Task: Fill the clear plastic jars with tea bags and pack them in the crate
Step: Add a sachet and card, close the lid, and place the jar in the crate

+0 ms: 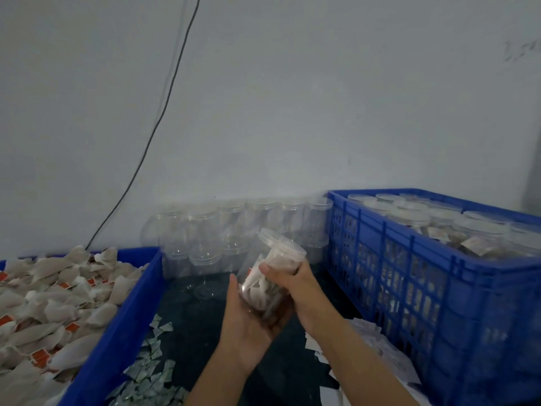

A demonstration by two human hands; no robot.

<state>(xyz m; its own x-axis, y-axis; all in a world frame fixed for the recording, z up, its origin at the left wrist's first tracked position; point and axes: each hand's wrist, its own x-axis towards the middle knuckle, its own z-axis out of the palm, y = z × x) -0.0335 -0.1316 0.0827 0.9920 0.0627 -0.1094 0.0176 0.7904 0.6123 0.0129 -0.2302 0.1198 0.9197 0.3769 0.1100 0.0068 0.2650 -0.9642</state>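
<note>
Item, centre: clear plastic jar (265,284), lidded, tilted with its lid (282,244) up and to the right, part-filled with tea bags; held in the air between both hands, above the dark surface (190,312) between the two blue containers.

Left hand (248,320): palm up under the jar's base, fingers cupped round its lower wall; grip holding the jar.

Right hand (295,284): fingers and thumb wrapped round the jar's upper body just below the lid; grip narrow, closed on the jar.

Surface: dark, sheet-like; whether desk or floor cannot be told. Strewn near the left bin with small pale green-white paper scraps (152,373); white paper pieces (371,344) lie to the right, against the crate's foot.

Left: blue bin (123,323), solid-walled, heaped with loose tea bags (49,300), off-white with orange tags.

Right: blue crate (424,268), lattice-sided, holding filled and lidded jars (409,218) standing upright in rows, tea bags visible through their walls.

Rear: stack of empty clear jars (234,230), lids on, in two tiers, standing against the wall between bin and crate.

Room: plain pale grey-white wall (292,98), faint marks at upper right; a dark cable (164,112) runs down it diagonally to behind the bin. Light dim and bluish
</note>
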